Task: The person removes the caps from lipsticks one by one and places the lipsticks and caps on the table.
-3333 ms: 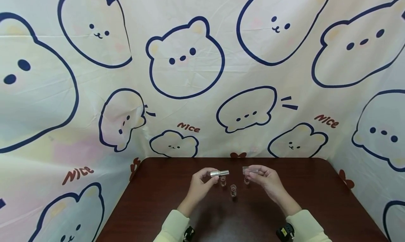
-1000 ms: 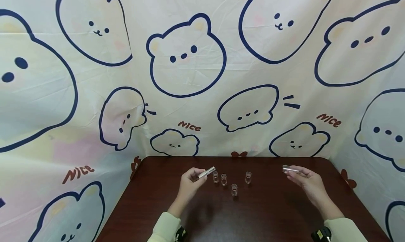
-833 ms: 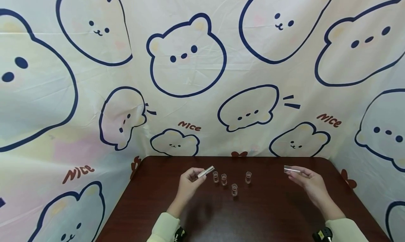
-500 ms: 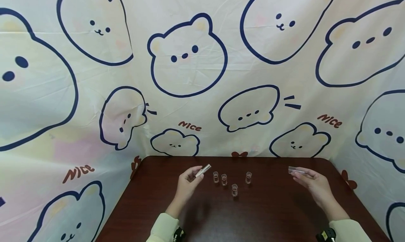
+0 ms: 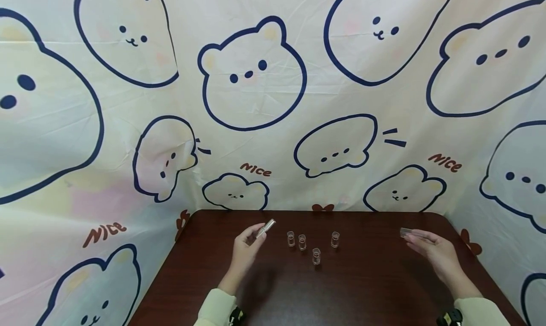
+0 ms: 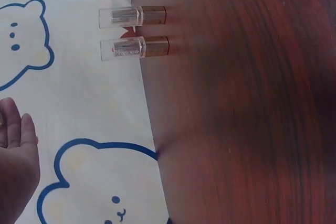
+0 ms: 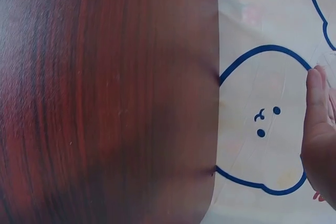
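Lipstick point(image 5: 266, 228), lower centre, is pinched by the left hand point(image 5: 245, 248); the right hand point(image 5: 437, 253) pinches a clear cap point(image 5: 405, 232), lower right, probably held wide to avoid the standing tubes point(image 5: 316, 257).

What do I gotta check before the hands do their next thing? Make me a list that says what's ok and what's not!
1. Left hand holding the silver tube: ok.
2. Right hand holding the clear cap: ok.
3. Four little tubes standing upright on the table: ok.
4. Both hands apart from those standing tubes: ok.
5. Clear cap fitted on the silver tube: not ok, they're in different hands.
6. Clear cap free of cracks: cannot tell, it's small and partly hidden.
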`<state>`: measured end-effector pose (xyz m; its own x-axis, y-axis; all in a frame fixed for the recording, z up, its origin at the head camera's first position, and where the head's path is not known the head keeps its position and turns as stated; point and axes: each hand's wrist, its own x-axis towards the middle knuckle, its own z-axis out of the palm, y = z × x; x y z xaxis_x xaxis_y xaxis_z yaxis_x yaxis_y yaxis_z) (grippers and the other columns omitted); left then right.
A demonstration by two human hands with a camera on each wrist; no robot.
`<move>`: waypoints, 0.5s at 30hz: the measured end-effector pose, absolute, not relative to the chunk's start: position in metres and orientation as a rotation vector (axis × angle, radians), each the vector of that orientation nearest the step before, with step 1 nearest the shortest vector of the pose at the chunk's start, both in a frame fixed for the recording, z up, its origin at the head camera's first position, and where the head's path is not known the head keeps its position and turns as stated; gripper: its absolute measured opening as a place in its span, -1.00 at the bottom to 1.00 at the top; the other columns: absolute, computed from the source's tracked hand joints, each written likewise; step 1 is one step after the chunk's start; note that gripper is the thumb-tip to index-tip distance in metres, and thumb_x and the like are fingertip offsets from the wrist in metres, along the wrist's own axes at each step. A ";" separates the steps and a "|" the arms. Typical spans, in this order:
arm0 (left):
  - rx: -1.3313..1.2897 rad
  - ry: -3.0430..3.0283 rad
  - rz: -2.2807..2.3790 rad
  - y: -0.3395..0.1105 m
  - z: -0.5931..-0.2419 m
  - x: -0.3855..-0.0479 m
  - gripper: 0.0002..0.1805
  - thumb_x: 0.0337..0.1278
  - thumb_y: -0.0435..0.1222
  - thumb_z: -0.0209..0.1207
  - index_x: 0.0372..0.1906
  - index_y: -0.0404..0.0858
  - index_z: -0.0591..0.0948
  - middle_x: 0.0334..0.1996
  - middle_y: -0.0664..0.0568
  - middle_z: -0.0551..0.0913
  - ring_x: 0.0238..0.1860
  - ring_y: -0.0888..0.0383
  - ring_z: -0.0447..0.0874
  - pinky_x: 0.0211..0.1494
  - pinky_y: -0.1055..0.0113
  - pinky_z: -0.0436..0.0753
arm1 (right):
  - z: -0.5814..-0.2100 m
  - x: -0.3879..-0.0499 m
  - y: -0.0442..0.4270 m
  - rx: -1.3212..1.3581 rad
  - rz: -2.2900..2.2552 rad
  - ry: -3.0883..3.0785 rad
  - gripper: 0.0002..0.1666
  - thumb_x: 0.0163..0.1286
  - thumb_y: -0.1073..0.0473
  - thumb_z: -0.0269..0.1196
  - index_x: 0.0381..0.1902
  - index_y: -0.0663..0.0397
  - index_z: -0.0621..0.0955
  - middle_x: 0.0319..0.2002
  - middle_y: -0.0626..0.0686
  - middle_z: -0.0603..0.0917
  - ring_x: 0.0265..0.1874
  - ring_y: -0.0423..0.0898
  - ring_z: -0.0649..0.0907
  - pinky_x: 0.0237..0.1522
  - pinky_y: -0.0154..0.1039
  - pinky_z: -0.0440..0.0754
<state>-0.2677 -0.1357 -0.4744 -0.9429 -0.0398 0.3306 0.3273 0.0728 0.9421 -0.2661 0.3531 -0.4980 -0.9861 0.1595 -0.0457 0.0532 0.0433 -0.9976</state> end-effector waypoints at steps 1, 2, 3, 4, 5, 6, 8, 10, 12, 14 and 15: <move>-0.277 -2.085 -1.941 -0.137 -0.475 -0.268 -0.71 0.20 -0.50 0.21 0.02 -0.47 0.62 -0.19 -0.22 0.65 -0.19 0.03 0.59 -0.18 0.43 0.59 | -0.499 -0.266 0.355 -0.232 2.098 -2.223 -0.33 0.37 0.11 0.29 0.24 0.50 0.37 -0.25 -0.25 0.68 -0.25 -0.28 0.71 -0.17 -0.28 0.65; -0.266 -2.087 -1.930 -0.138 -0.475 -0.268 -0.73 0.20 -0.49 0.22 0.01 -0.46 0.63 -0.21 -0.19 0.65 -0.20 0.03 0.59 -0.19 0.42 0.59 | -0.500 -0.266 0.356 -0.231 2.089 -2.232 -0.33 0.37 0.12 0.28 0.24 0.50 0.37 -0.25 -0.24 0.68 -0.25 -0.29 0.71 -0.17 -0.28 0.65; -0.258 -2.089 -1.913 -0.139 -0.476 -0.268 -0.74 0.19 -0.50 0.22 -0.01 -0.45 0.63 -0.23 -0.16 0.65 -0.21 0.03 0.60 -0.19 0.42 0.59 | -0.501 -0.266 0.357 -0.233 2.082 -2.238 -0.34 0.38 0.11 0.28 0.23 0.50 0.37 -0.25 -0.24 0.68 -0.25 -0.29 0.71 -0.16 -0.28 0.65; -0.248 -2.091 -1.901 -0.140 -0.476 -0.268 -0.75 0.18 -0.50 0.22 -0.02 -0.45 0.64 -0.25 -0.15 0.66 -0.22 0.03 0.60 -0.20 0.42 0.59 | -0.502 -0.266 0.359 -0.239 2.077 -2.245 -0.35 0.38 0.11 0.27 0.23 0.49 0.38 -0.25 -0.24 0.69 -0.25 -0.29 0.71 -0.17 -0.28 0.65; -0.237 -2.089 -1.891 -0.141 -0.477 -0.268 -0.75 0.18 -0.50 0.23 -0.04 -0.45 0.64 -0.26 -0.15 0.66 -0.24 0.05 0.60 -0.21 0.42 0.58 | -0.503 -0.266 0.360 -0.244 2.072 -2.250 -0.36 0.39 0.11 0.27 0.22 0.49 0.39 -0.25 -0.23 0.69 -0.24 -0.29 0.71 -0.16 -0.27 0.65; -0.223 -2.089 -1.879 -0.142 -0.477 -0.267 -0.76 0.17 -0.50 0.23 -0.05 -0.45 0.64 -0.27 -0.15 0.66 -0.25 0.06 0.61 -0.22 0.42 0.58 | -0.504 -0.266 0.361 -0.245 2.058 -2.263 -0.37 0.40 0.11 0.26 0.22 0.49 0.40 -0.25 -0.23 0.69 -0.24 -0.29 0.70 -0.16 -0.27 0.65; -0.198 -2.087 -1.862 -0.144 -0.478 -0.267 -0.77 0.14 -0.51 0.24 -0.07 -0.47 0.64 -0.28 -0.21 0.67 -0.27 0.07 0.61 -0.23 0.44 0.58 | -0.506 -0.266 0.362 -0.255 2.031 -2.287 -0.39 0.40 0.12 0.25 0.21 0.49 0.40 -0.24 -0.22 0.69 -0.25 -0.30 0.70 -0.16 -0.27 0.65; -0.163 -2.088 -1.860 -0.146 -0.479 -0.267 -0.77 0.12 -0.51 0.26 -0.09 -0.48 0.64 -0.28 -0.23 0.67 -0.28 0.07 0.61 -0.24 0.44 0.57 | -0.508 -0.265 0.364 -0.288 2.000 -2.313 -0.38 0.39 0.11 0.26 0.20 0.50 0.41 -0.24 -0.18 0.69 -0.27 -0.31 0.70 -0.16 -0.25 0.65; -0.121 -2.109 -1.841 -0.150 -0.480 -0.267 -0.76 0.11 -0.50 0.28 -0.09 -0.47 0.64 -0.28 -0.21 0.68 -0.27 0.10 0.61 -0.23 0.45 0.57 | -0.509 -0.265 0.366 -0.321 1.945 -2.354 -0.38 0.39 0.10 0.26 0.19 0.51 0.42 -0.23 -0.13 0.69 -0.27 -0.30 0.71 -0.15 -0.22 0.65; -0.080 -2.124 -1.811 -0.155 -0.490 -0.274 -0.77 0.10 -0.47 0.30 -0.10 -0.43 0.65 -0.29 -0.15 0.68 -0.27 0.11 0.61 -0.22 0.45 0.57 | -0.510 -0.266 0.368 -0.356 1.890 -2.398 -0.37 0.39 0.09 0.27 0.18 0.52 0.43 -0.22 -0.07 0.69 -0.28 -0.27 0.71 -0.14 -0.17 0.65; -0.060 -2.133 -1.795 -0.158 -0.495 -0.277 -0.77 0.10 -0.47 0.30 -0.10 -0.40 0.65 -0.30 -0.12 0.68 -0.27 0.11 0.61 -0.22 0.44 0.56 | -0.510 -0.266 0.369 -0.371 1.856 -2.430 -0.37 0.39 0.08 0.26 0.17 0.52 0.43 -0.20 -0.02 0.69 -0.28 -0.24 0.72 -0.14 -0.14 0.65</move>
